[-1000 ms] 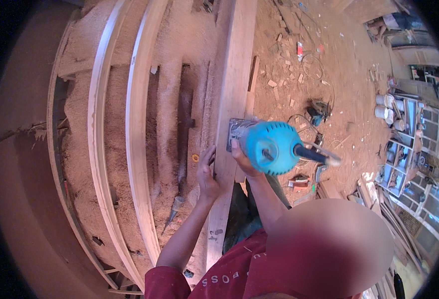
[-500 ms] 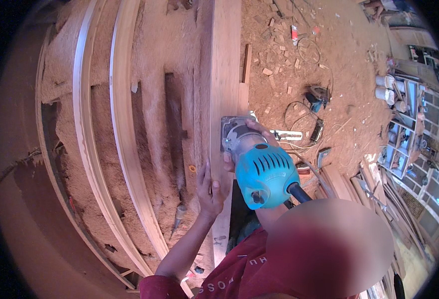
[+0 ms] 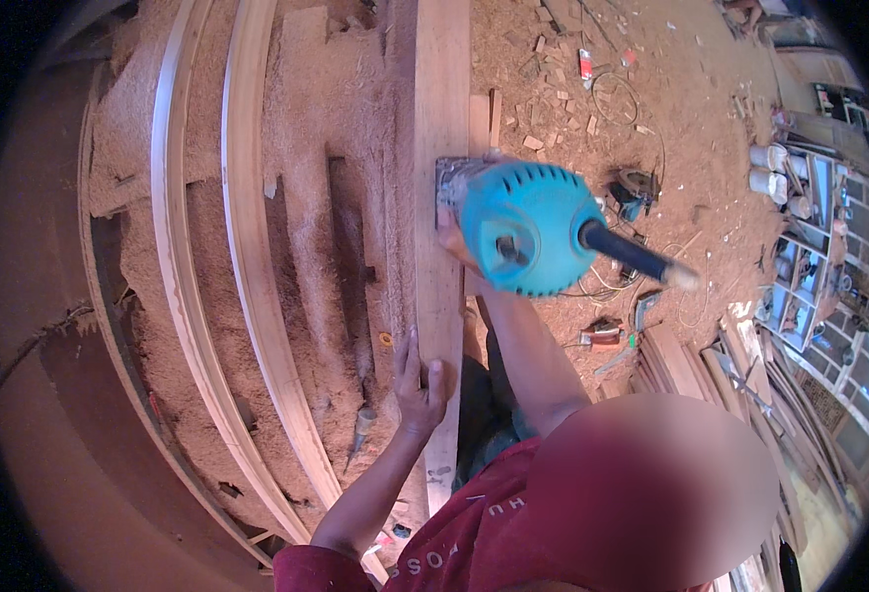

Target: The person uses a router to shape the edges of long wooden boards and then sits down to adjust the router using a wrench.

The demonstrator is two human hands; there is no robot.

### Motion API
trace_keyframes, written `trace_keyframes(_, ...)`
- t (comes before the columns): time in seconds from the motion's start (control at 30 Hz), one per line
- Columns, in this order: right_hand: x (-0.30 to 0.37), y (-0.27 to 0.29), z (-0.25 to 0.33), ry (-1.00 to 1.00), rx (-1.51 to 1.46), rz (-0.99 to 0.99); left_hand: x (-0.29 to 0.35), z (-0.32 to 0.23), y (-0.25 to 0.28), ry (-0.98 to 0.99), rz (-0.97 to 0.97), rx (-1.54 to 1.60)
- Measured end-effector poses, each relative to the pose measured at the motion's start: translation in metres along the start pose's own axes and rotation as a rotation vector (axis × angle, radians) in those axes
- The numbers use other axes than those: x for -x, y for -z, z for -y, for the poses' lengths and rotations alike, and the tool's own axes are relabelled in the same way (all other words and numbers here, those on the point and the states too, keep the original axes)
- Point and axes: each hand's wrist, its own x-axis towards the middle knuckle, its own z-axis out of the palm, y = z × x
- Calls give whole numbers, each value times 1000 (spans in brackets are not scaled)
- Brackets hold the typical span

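Where the left hand rests: at the left edge of the plank, fingers fairly straight and ungripped along that edge, thumb apart over the upper face, likely to steady the wood; any pressure from underneath cannot be told.
Plank: lengthwise ahead of the body, broad face up, which gives a flat seat for a tool.
Right hand: partly hidden, fingers closed around the router's narrow lower housing; a low hold, probably for close control of the base.
Router: turquoise body leaning rightward, its base on the plank, beyond the left hand, so those fingers sit apart from it.
Cord sleeve: sticking out from the router to the right, which leaves the plank's face free of cable.
Pale strips: two long lengths, left of the plank and well apart from both hands, side by side with a gap between.
Sawdust: thick around the strips.
Floor at right: wood offcuts scattered near a dark-and-teal power tool.
Far right: white containers beside pale frames.
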Motion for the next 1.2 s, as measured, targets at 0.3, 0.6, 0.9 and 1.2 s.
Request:
trace_keyframes(0.3,-65,-13,-14,250,63,-68,-1,-2,-3,26,-8,-10)
trace_keyframes(0.6,-134,-20,6,551,348,-307,-3,-7,-2,39,-8,-66)
trace_keyframes(0.9,-193,-35,9,525,223,-382,1,0,-4,63,5,-71)
trace_keyframes(1.2,-241,-52,6,464,153,-414,2,3,-3,56,12,-56)
